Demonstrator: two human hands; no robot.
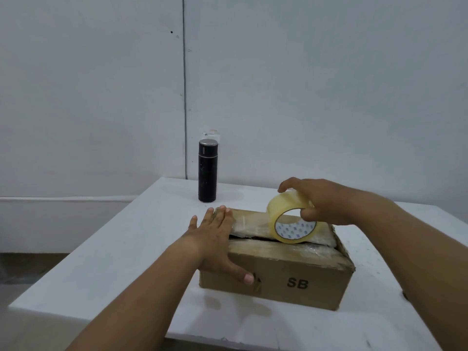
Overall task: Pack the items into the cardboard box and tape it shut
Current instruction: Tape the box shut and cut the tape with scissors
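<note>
- Cardboard box point(291, 274) sits on the white table point(121, 249), right of centre, nearer the right edge than the left. Flaps are folded down, w/ a dark gap visible along the seam point(253, 238) btw them.
- Left hand point(215, 239) lies flat on the box's left end: fingers straight & pressing the top, thumb down the front face. It holds nothing, just pins the box.
- Right hand point(321, 201) grips the tape roll point(278, 206), fingers curled over the top & into the core. The roll stands on edge on the box top, approx mid-length, over the seam.
- A shiny strip seems to run from the left end to the roll, so prob the taping step is under way; can't tell how well it sticks.
- Judged stage: packing done, closing half done. The right part of the seam looks untaped.
- Next move calls for drawing the roll on toward the right end, keeping it in line w/ the seam, left hand holding the start down, then carrying the tape over the edge & tearing it off.
- Black flask point(207, 173) stands upright near the table's far edge, apart from the box; can't tell if it was meant to go inside.
</note>
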